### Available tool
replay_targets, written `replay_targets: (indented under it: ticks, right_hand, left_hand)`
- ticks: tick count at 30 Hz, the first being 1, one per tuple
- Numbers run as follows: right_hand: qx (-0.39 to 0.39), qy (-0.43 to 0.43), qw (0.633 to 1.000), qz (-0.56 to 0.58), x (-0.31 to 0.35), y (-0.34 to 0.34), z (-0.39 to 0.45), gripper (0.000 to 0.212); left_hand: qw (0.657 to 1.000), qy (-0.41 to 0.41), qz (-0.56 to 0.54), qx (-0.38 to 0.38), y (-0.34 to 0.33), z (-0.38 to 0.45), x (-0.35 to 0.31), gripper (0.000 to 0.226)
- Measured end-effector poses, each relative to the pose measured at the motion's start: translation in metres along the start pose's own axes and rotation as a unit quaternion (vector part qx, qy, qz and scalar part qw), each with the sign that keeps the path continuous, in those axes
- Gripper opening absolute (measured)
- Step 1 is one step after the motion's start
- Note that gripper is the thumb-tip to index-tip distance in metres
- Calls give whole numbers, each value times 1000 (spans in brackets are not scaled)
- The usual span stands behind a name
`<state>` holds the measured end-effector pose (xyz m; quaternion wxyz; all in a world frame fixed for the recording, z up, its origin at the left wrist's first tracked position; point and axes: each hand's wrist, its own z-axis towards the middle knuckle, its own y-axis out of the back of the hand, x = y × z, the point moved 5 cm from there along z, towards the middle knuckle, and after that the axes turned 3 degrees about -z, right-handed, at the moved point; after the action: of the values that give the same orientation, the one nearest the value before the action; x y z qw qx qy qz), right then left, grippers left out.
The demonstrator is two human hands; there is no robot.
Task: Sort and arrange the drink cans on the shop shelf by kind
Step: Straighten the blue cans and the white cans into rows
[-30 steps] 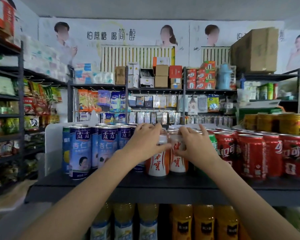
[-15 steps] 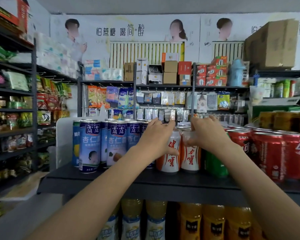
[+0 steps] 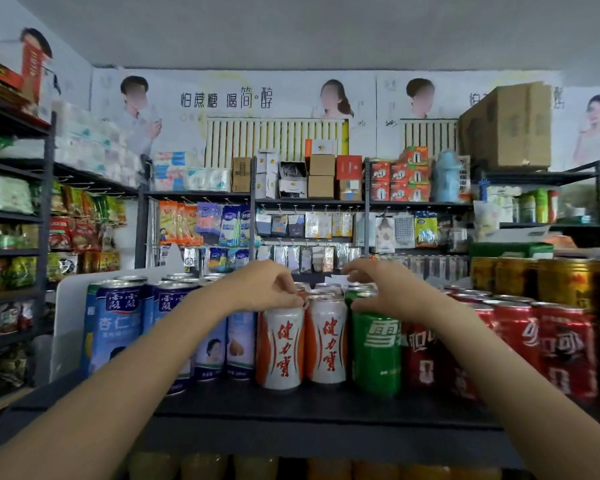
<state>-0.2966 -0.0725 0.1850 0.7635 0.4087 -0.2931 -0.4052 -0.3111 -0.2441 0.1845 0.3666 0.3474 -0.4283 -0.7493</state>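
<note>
Both hands reach over the can tops on the dark shelf (image 3: 291, 414): the left hand (image 3: 271, 289) pinches the rim of the left white-and-orange can (image 3: 280, 348) with curled fingers, and the right hand (image 3: 381, 292) curls over the top of the green can (image 3: 376, 355). Between them stands a second white-and-orange can (image 3: 326, 341), upright, touching its twin and just beside the green one. Blue cans (image 3: 118, 327) group to the left, red cans (image 3: 551, 348) to the right. All cans stand with long axes vertical, so any shift is probably a sideways slide; the left hand is nearer the white pair, the right nearer the green.
</note>
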Motion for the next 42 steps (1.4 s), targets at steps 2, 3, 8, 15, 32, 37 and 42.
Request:
replay_targets:
  ticks: [2, 3, 8, 15, 32, 37, 42]
  right_hand:
    - [-32, -10, 999, -22, -21, 22, 0, 43]
    - [-33, -16, 998, -49, -31, 30, 2, 38]
    - [9, -22, 994, -103, -63, 43, 13, 27]
    - [124, -3, 989, -76, -68, 8, 33, 22]
    - [60, -55, 996, -43, -61, 8, 27, 36]
    - [97, 44, 994, -30, -3, 2, 29, 60]
    - [120, 39, 987, -104, 14, -28, 51, 50]
  left_hand:
    - [1000, 2, -22, -20, 1, 10, -3, 26]
    - [1000, 9, -21, -20, 0, 17, -4, 24]
    - [999, 34, -1, 19, -7, 45, -18, 27]
    - [987, 61, 87, 119, -20, 70, -17, 39]
    - [995, 48, -13, 85, -4, 77, -5, 50]
    - [997, 28, -7, 68, 31, 48, -2, 36]
    - [986, 17, 35, 164, 23, 21, 4, 28]
